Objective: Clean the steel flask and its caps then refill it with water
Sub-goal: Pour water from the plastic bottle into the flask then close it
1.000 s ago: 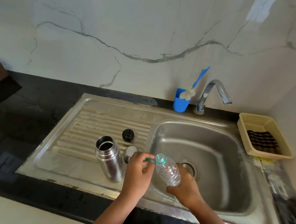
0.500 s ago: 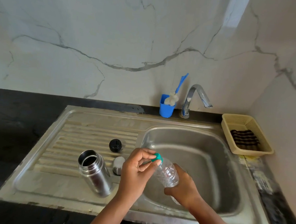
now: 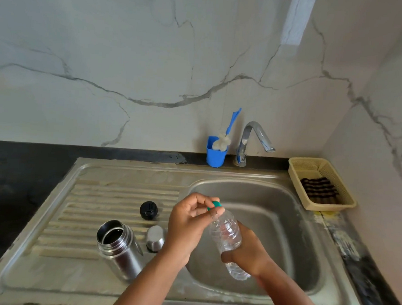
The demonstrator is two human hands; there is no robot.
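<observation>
The steel flask (image 3: 118, 248) stands open on the ribbed drainboard (image 3: 75, 215), its mouth uncovered. Its black inner cap (image 3: 148, 210) lies behind it and its steel outer cap (image 3: 155, 238) sits just to its right. Over the left edge of the sink basin (image 3: 273, 214) my right hand (image 3: 248, 252) grips a clear plastic water bottle (image 3: 228, 237), tilted with its neck to the upper left. My left hand (image 3: 189, 224) pinches the green bottle cap (image 3: 214, 205) on the bottle's neck.
A blue holder with a bottle brush (image 3: 217, 148) and the tap (image 3: 254, 141) stand at the back of the sink. A yellow basket (image 3: 321, 184) with a dark scrubber sits at the right, close to the side wall. Black counter (image 3: 19, 177) lies left.
The green cap, held beside the open neck a second ago, is now on the bottle's neck under my left fingers. The view has tilted up and shifted.
</observation>
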